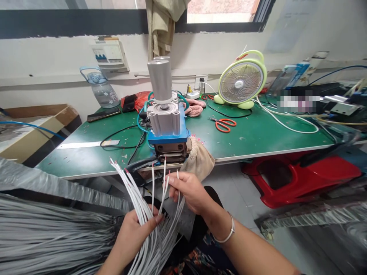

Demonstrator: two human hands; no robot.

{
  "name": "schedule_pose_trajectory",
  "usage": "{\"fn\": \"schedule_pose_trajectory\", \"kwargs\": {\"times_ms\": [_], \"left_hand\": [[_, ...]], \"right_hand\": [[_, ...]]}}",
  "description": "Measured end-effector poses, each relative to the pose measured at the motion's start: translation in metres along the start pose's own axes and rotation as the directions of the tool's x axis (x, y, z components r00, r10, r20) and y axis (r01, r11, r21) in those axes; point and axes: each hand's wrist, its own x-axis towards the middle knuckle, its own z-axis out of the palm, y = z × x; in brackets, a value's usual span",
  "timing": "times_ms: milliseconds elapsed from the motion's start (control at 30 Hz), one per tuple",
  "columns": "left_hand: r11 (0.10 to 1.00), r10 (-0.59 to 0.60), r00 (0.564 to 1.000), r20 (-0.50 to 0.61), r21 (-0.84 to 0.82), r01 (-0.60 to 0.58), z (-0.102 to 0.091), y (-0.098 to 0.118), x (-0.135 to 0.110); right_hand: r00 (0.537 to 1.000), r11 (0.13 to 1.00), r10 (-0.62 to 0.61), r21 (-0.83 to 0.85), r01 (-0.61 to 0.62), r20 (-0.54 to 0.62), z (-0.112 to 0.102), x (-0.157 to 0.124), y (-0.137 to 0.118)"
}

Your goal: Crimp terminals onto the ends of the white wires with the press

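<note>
My left hand (pixel 141 228) is closed around a bundle of white cables (pixel 130 187), thumb across the front. The cable ends fan upward, and several show reddish tips. With its fingers pinched together, my right hand (pixel 187 190) grips one or more white cables (pixel 165 191) near their ends, to the right of the bundle. Lower down, the cables hang over my lap. Just beyond both hands, at the table's front edge, stands a pneumatic press (pixel 164 114) with a silver cylinder on a blue frame. A beige cloth bag (pixel 199 159) hangs at its right side.
On the green table (pixel 200 133) lie orange-handled scissors (pixel 225 124), a steel ruler (pixel 86 144) and a phone-like dark slab (pixel 103 114). A green fan (pixel 240 84) and a water bottle (pixel 103 89) stand behind. Many grey cables (pixel 51 233) lie at left; a red stool (pixel 304 179) is at right.
</note>
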Motion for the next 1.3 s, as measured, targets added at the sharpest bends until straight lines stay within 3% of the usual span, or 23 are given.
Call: {"fn": "schedule_pose_trajectory", "kwargs": {"times_ms": [133, 233, 333, 433, 533, 700, 900, 1300], "left_hand": [[0.994, 0.046, 0.999, 0.024, 0.093, -0.048, -0.001, -0.002, -0.002], [0.997, 0.038, 0.999, -0.034, 0.062, -0.036, -0.005, 0.002, -0.003], [0.976, -0.074, 0.983, -0.167, -0.213, 0.037, -0.009, 0.011, -0.001], [0.844, -0.231, 0.936, -0.267, -0.533, 0.056, -0.013, 0.025, 0.002], [0.776, -0.276, 0.912, -0.304, -0.63, 0.025, -0.016, 0.036, 0.003], [0.74, -0.281, 0.925, -0.256, -0.672, 0.038, -0.015, 0.037, 0.003], [0.752, -0.288, 0.936, -0.2, -0.653, 0.092, -0.008, 0.031, 0.003], [0.884, -0.197, 0.961, -0.192, -0.459, 0.089, 0.0, 0.034, -0.003]], "right_hand": [[1.0, 0.999, 0.02, 0.027, -0.021, 0.011, 0.006, 0.002, 0.003], [0.999, 0.996, 0.048, 0.07, -0.049, 0.019, 0.009, 0.004, -0.002], [0.998, 0.985, 0.049, 0.168, -0.04, -0.05, 0.01, 0.008, -0.013], [0.991, 0.945, 0.077, 0.324, -0.037, -0.112, 0.01, 0.014, -0.023], [0.984, 0.922, 0.116, 0.384, -0.055, -0.137, 0.01, 0.018, -0.028], [0.994, 0.966, -0.001, 0.256, 0.03, -0.113, 0.004, 0.015, -0.02], [0.997, 0.998, -0.046, -0.039, 0.049, 0.068, -0.006, 0.0, -0.008], [1.0, 0.992, -0.015, 0.121, 0.016, -0.006, -0.011, 0.004, -0.006]]}}
